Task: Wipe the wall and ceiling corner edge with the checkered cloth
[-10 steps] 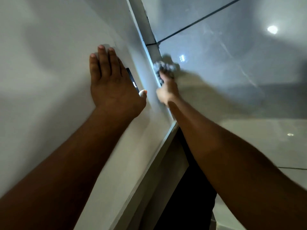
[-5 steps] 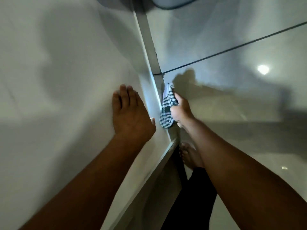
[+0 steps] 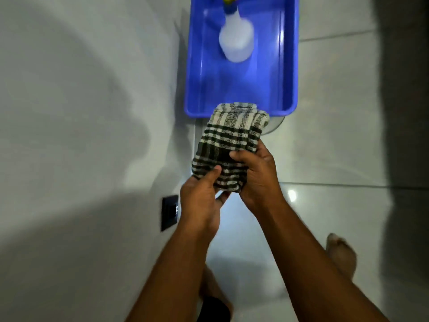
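The checkered cloth (image 3: 229,140), black and white, is folded into a thick pad and held out in front of me above the floor. My right hand (image 3: 257,180) grips its lower right side, thumb on top. My left hand (image 3: 202,201) pinches its lower left corner between thumb and fingers. The white wall (image 3: 81,112) fills the left side of the view. The wall and ceiling corner is out of view.
A blue plastic tub (image 3: 287,73) sits on the tiled floor against the wall, with a white spray bottle (image 3: 235,41) lying inside. A black wall socket (image 3: 170,211) is low on the wall. My bare feet (image 3: 341,254) stand on glossy tiles.
My view has swung down from the corner to the floor. My left hand left the wall and joined my right hand on the cloth, which came away from the edge.
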